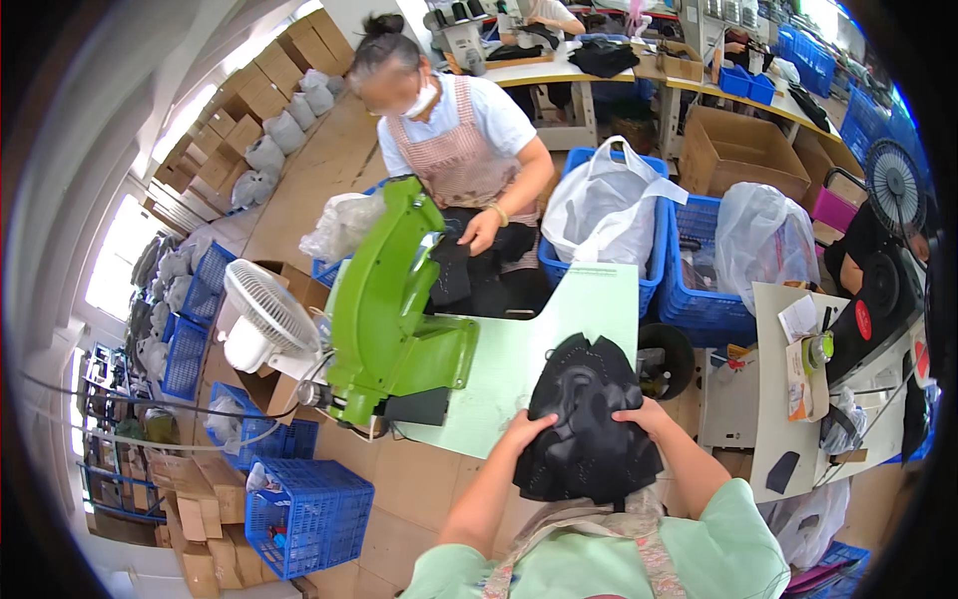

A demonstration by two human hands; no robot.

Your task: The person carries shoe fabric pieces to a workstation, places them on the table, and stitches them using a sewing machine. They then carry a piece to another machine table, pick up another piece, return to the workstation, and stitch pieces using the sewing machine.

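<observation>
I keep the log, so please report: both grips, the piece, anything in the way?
Left grip, right grip: holding black piece at opposite sides. Green machine to left, apart from piece.

There are the wearer's two hands (530, 430), one green machine (384, 309), two fans (267, 302).

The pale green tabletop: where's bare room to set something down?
The tabletop looks bare between the green machine and the black piece held in the left hand and right hand, and beyond that piece. The machine crowds the left.
</observation>
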